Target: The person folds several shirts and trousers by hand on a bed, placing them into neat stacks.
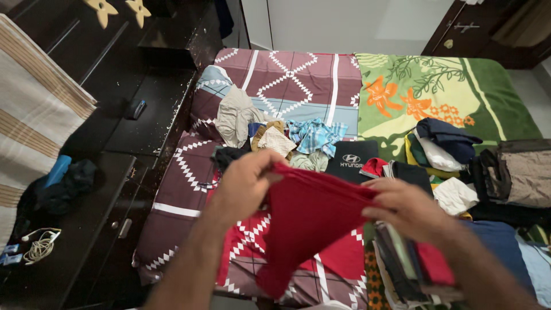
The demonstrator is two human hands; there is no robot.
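Note:
A red garment [310, 221] hangs in the air over the bed, stretched between both hands. My left hand [244, 183] pinches its upper left edge. My right hand [402, 206] grips the upper right edge, fingers curled over the cloth. The lower end of the garment droops toward the maroon patterned bedsheet [183, 195]. Under my right forearm lies a stack of folded clothes [402, 264].
A heap of loose clothes [275, 138] lies mid-bed, with a black garment [350, 158] beside it. More folded and crumpled clothes [459, 155] cover the right side on a green floral sheet [413, 92]. A dark cabinet [109, 172] with a white cable [40, 244] stands left.

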